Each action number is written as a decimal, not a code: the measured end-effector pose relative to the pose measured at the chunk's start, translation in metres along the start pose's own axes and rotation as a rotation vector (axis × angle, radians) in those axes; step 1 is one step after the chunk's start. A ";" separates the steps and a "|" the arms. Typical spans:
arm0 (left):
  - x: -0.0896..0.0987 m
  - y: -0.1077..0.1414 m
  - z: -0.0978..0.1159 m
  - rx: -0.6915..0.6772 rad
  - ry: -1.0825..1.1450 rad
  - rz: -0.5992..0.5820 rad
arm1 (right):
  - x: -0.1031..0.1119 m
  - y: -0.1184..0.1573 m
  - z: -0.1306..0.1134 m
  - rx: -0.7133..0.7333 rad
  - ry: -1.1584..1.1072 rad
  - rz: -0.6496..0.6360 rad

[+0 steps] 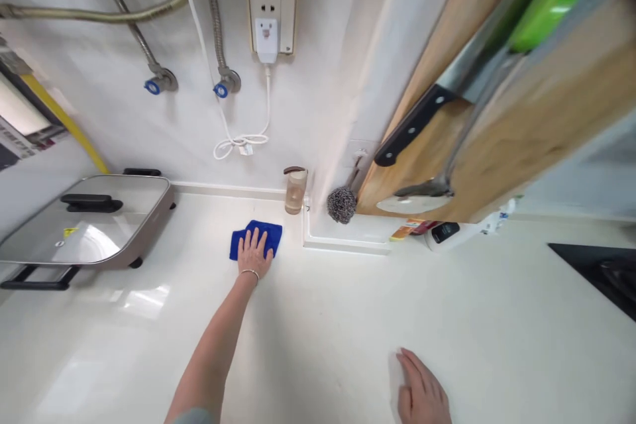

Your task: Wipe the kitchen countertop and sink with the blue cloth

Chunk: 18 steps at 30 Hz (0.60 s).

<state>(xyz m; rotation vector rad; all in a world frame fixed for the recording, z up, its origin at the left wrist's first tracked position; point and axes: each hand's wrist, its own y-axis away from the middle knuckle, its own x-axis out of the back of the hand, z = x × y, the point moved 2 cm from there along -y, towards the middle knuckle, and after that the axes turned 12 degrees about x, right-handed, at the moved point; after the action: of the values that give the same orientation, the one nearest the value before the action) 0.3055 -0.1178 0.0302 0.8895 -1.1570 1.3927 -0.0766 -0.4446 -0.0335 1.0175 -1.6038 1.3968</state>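
A folded blue cloth [275, 234] lies on the white countertop [318, 318], close to the wall. My left hand [254, 257] rests flat on it with the fingers spread, pressing from above and not wrapped round it. A thin bracelet circles that wrist. Just right of the cloth, a small clear bottle [296, 191] with a brown strap stands against the wall. At the lower right, my right hand [422, 389] is over the countertop, its fingers loosely bent and the thumb apart, with nothing visible in it.
An electric pan [149, 212] with a glass lid sits at the left. A steel scrubber [342, 205] hangs beside a wooden board [521, 146], with a black-handled knife [415, 126] in front. A white bottle [457, 236] and black hob [596, 271] are at the right.
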 end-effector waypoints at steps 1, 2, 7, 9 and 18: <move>0.002 0.017 0.005 -0.007 0.003 -0.001 | 0.003 -0.003 -0.004 -0.003 -0.012 0.022; 0.002 0.034 0.011 -0.019 0.009 -0.006 | 0.007 -0.006 -0.008 -0.002 -0.024 0.041; -0.002 0.125 0.058 -0.109 0.072 0.004 | 0.027 -0.018 -0.022 0.007 -0.086 0.128; -0.006 0.164 0.082 -0.163 0.099 -0.007 | 0.034 -0.020 -0.023 -0.007 -0.112 0.154; 0.019 0.303 0.123 -0.389 0.144 -0.232 | 0.047 0.000 -0.024 0.008 -0.242 0.163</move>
<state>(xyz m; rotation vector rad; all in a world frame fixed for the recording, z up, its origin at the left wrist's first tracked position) -0.0059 -0.2193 0.0281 0.6122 -1.1250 0.9820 -0.0943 -0.4244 0.0120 1.1159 -1.8950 1.4301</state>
